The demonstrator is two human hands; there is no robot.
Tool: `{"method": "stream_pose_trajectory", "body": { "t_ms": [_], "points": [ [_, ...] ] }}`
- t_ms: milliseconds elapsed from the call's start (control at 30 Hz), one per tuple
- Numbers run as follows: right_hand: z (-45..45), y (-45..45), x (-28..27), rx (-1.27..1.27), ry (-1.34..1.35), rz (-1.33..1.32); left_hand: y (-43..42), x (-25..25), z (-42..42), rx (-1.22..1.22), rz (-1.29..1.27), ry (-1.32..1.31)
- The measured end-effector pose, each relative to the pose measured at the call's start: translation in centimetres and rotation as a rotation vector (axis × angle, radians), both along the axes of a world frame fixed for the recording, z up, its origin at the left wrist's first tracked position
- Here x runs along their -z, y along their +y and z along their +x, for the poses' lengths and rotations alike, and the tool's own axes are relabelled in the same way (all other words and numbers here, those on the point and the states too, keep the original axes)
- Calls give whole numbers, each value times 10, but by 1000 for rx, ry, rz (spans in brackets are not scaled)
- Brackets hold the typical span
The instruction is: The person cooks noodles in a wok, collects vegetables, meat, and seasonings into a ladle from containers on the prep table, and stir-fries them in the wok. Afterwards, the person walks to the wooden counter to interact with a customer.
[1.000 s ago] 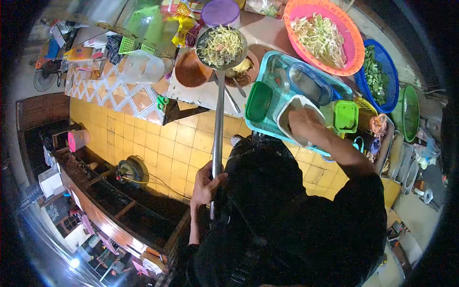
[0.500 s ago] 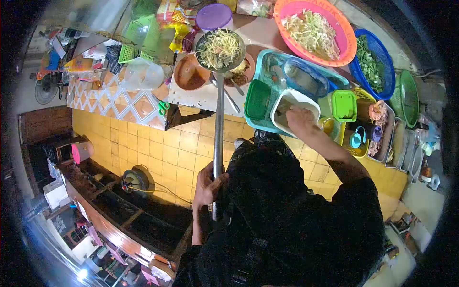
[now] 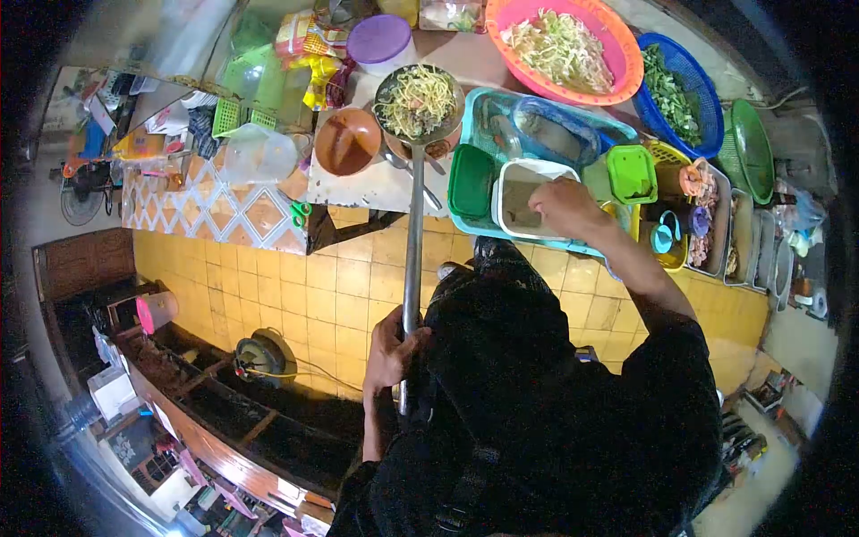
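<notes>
The ladle [image 3: 414,215], heaped with noodles [image 3: 416,103], is held in the left hand's [image 3: 392,351] closed grip; right of it, the white tub [image 3: 519,199] is reached into by the right hand [image 3: 565,208], fingers curled, their contents hidden.

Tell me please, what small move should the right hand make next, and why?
Probably lift the right hand out of the white container and toward the noodles: its fingers are inside the container's rim, while the left hand holds the ladle of noodles by its long handle. I cannot see whether the fingers hold anything.
</notes>
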State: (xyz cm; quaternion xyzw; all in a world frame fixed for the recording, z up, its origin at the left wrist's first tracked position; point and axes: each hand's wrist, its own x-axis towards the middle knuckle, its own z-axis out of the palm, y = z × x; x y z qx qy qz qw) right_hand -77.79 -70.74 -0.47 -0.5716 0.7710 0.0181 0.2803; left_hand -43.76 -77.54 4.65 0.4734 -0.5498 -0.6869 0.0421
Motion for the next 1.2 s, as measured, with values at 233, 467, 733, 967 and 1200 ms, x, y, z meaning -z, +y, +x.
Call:
{"method": "stream_pose_trajectory", "body": {
  "t_ms": [233, 467, 733, 967, 1200],
  "points": [
    [16, -8, 28, -107, 388, 1, -2, -4, -3, 102, -58, -5],
    [15, -7, 20, -168, 444, 11, -1, -13, 0, 98, 0, -97],
    [7, 10, 61, -582, 954, -560, 3, -10, 3, 79, -66, -123],
    [15, -14, 29, -27, 335, -93, 4, -4, 10, 52, -34, -79],
    [10, -3, 48, -114, 146, -114, 2, -3, 11, 74, -32, -115]
  ]
}}
